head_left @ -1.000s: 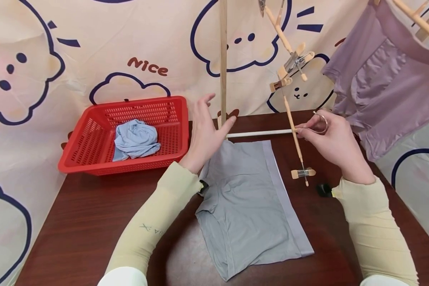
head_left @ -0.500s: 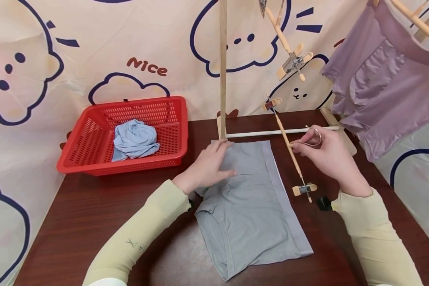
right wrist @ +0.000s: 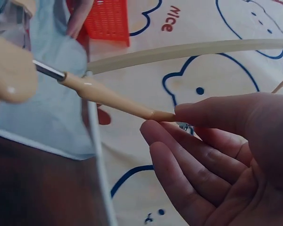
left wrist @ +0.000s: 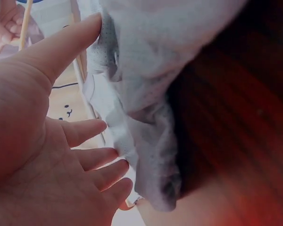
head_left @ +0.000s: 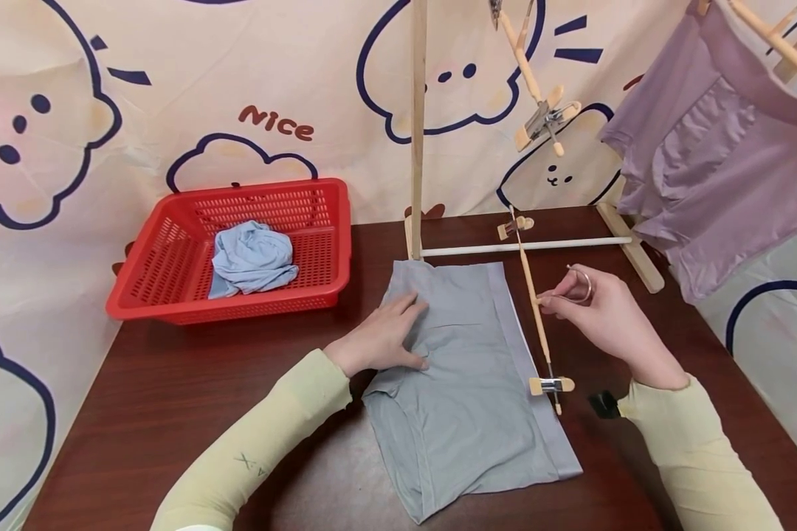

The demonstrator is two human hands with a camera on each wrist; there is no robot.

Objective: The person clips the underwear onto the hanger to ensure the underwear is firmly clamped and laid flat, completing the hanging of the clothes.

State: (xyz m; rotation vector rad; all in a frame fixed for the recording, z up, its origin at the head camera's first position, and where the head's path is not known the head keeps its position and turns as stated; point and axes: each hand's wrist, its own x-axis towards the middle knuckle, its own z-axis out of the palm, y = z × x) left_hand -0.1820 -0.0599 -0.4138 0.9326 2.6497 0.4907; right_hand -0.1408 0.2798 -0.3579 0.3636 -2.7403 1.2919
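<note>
Grey boxer briefs [head_left: 468,398] lie flat on the dark wood table, their waistband facing right. My left hand [head_left: 381,335] rests on their left side with the fingers spread; in the left wrist view its fingertips are at the fabric [left wrist: 141,108]. My right hand [head_left: 594,313] pinches a clip hanger [head_left: 535,302] by its middle, near the metal hook. One clip [head_left: 552,385] hangs over the waistband and the other clip [head_left: 515,227] points to the back. In the right wrist view, thumb and fingertips hold the hanger's bar [right wrist: 118,101].
A red basket [head_left: 139,291] with a crumpled light blue garment [head_left: 252,258] stands at back left. The rack's wooden post [head_left: 418,133] and white bottom bar [head_left: 525,247] stand behind. Another clip hanger [head_left: 521,63] and a hung purple garment [head_left: 717,147] are at upper right.
My left hand has come down from the air onto the boxer briefs. The right hand has lowered the clip hanger toward me, bringing its near clip over the waistband.
</note>
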